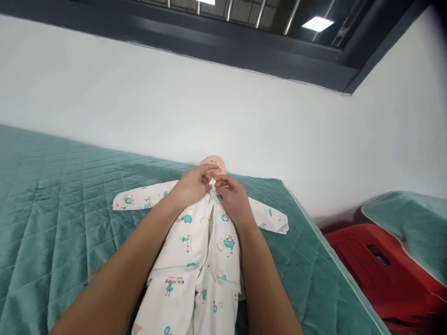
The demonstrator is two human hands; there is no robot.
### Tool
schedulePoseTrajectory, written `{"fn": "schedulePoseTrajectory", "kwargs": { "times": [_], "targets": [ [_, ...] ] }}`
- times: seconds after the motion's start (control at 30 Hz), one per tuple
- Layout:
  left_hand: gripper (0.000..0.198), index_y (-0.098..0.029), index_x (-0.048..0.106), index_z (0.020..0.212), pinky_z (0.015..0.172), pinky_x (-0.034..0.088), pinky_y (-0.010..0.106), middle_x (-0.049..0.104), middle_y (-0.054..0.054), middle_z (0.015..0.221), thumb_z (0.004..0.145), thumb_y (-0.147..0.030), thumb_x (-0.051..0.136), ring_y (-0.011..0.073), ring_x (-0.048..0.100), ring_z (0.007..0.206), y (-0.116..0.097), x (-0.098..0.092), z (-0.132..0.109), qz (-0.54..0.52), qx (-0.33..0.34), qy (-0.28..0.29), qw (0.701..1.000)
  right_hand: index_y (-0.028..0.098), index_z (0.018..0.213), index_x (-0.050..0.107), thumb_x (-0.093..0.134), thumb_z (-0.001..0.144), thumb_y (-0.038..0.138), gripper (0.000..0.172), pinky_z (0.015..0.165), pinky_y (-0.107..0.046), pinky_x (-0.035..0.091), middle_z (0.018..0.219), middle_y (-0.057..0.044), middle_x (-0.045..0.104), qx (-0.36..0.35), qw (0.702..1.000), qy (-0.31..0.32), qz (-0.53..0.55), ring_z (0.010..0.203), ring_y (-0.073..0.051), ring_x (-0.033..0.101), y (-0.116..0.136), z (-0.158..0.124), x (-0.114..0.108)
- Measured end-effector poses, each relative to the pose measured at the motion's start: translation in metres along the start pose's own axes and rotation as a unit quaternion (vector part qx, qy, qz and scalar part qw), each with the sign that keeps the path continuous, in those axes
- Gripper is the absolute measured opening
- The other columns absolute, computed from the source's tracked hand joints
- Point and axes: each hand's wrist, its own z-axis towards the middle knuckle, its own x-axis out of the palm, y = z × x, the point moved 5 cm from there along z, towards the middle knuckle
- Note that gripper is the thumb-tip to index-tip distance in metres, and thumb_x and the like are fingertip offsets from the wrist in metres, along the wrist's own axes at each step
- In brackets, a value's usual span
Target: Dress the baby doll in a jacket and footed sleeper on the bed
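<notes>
A baby doll lies on its back, its head [213, 162] toward the wall. It wears a white printed baby shirt [188, 235] with buttons down the front and both sleeves spread out, and matching trousers [167, 298] below. At the collar, my left hand [193, 186] pinches the shirt's edge by the top button [213, 182]. Opposite it, my right hand [233, 195] closes its fingers on the other side of the same collar. Lower down, a second button [205, 220] shows beside the front opening. My fingers partly cover the doll's chin and neck.
A green quilted cover [77, 223] spreads under the doll, its piped edge running down the right. A red plastic seat [377, 265] with green cloth [412, 228] over it stands beyond that edge. Behind rises a white wall [174, 102] below a dark barred window frame [209, 37].
</notes>
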Motion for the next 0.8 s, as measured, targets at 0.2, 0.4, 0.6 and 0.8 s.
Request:
{"fn": "schedulePoseTrajectory", "kwargs": {
  "times": [0.2,0.4,0.6,0.8],
  "targets": [
    [0.058,-0.023,0.062,0.126,0.075,0.048,0.029,0.063,0.001,0.091,0.07,-0.011,0.055,0.0165,0.06,0.082,0.0043,-0.0006,0.0034,-0.069,-0.021,0.001,0.997,0.024,0.089,0.062,0.052,0.069,0.023,0.022,0.066,-0.029,0.04,0.084,0.002,0.059,-0.002,1.0,0.007,-0.014,0.067,-0.015,0.051,0.0031,-0.0019,0.0017],
    [0.045,-0.024,0.065,0.121,0.085,0.047,0.032,0.068,0.003,0.1,0.077,-0.023,0.062,0.0208,0.063,0.094,0.0039,0.0004,0.0045,-0.061,-0.041,-0.016,0.997,0.023,0.092,0.06,0.052,0.073,0.022,0.021,0.067,-0.028,0.039,0.085,0.003,0.057,-0.005,0.999,0.011,-0.036,0.066,-0.013,0.049,0.0035,-0.0027,0.0021],
    [0.036,-0.023,0.066,0.116,0.089,0.046,0.033,0.071,0.003,0.102,0.08,-0.027,0.062,0.0209,0.064,0.095,0.0024,-0.0011,0.0035,-0.051,-0.059,-0.037,0.996,0.023,0.089,0.058,0.05,0.074,0.021,0.017,0.065,-0.028,0.038,0.085,0.003,0.056,0.0,0.999,0.022,-0.029,0.065,-0.013,0.048,0.0041,-0.0035,0.003],
    [0.03,-0.021,0.068,0.101,0.085,0.047,0.03,0.072,0.002,0.096,0.073,-0.014,0.06,0.0191,0.065,0.093,-0.0041,-0.0032,0.0003,-0.095,-0.072,-0.043,0.992,0.023,0.087,0.058,0.051,0.074,0.02,0.015,0.066,-0.027,0.039,0.087,0.003,0.057,-0.006,1.0,0.013,-0.026,0.069,-0.014,0.051,0.0037,-0.0034,0.0025]
  ]
}}
